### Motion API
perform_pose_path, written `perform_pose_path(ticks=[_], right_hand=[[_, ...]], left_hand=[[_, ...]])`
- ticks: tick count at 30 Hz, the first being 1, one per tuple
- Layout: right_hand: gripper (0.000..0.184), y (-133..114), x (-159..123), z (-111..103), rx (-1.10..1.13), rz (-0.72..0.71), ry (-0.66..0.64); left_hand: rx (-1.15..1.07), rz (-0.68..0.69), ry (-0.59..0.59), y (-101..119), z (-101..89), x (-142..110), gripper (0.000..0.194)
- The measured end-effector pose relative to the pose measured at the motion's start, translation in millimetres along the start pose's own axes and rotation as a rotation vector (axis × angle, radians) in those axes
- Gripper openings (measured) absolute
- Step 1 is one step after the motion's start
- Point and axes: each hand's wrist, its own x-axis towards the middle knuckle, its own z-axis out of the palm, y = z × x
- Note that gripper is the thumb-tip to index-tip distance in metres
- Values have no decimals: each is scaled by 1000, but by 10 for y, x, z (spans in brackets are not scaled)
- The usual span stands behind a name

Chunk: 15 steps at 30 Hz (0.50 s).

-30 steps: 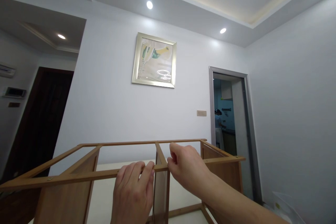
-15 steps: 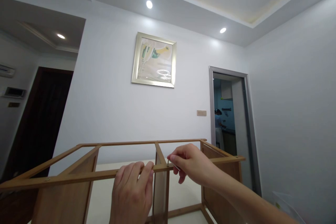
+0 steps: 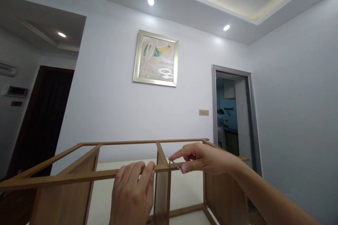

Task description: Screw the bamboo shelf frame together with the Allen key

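A wooden cabinet frame (image 3: 87,175) with upright panels stands on a pale table (image 3: 182,193) in front of me. My left hand (image 3: 133,193) is closed over the frame's near top rail, just left of the middle divider. My right hand (image 3: 203,158) pinches a small metal hex key (image 3: 174,164), whose short end sits in a screw at the joint of rail and divider. The two hands are close together at that joint.
A framed picture (image 3: 155,58) hangs on the white wall behind. A dark door (image 3: 39,119) is at the left. At the right an open doorway (image 3: 229,112) shows a person standing in a kitchen. A wall switch (image 3: 203,112) sits beside the doorway.
My right hand went from resting over the joint to pinching the hex key and has turned it, its fingers now stretched out to the right. The left hand kept its hold on the rail.
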Motion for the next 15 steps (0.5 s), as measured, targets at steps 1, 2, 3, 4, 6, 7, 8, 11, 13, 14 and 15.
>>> perform_pose_path(ticks=[1,2,3,4,6,7,8,11,13,14,15], right_hand=[[49,12,18,6,-3,-2,14],[48,25,37,16,-7,-17,30],[47,40,54,29,-14,-37,44],[46,55,68,43,-23,-57,58],[46,84,88,72,-47,-84,85],[45,97,94,84,-62,-93,97],[45,107,99,94,-78,-100,107],[44,126,112,122,-105,-115,136],[44,135,127,145,-98,-112,154],[45,139,136,160,-90,-108,166],[46,144,146,177,-81,-103,182]], left_hand=[[4,6,-4,-5,1,-1,20],[9,16,-3,-11,3,-4,20],[14,23,1,-19,7,-7,19],[17,28,4,-27,12,-12,19],[19,34,5,-44,22,-22,19],[20,34,3,-51,27,-27,19],[20,34,-2,-58,31,-32,20],[16,39,-15,-67,31,-42,21],[10,36,-20,-62,25,-43,22],[7,30,-19,-57,20,-41,22],[5,23,-16,-52,16,-38,22]])
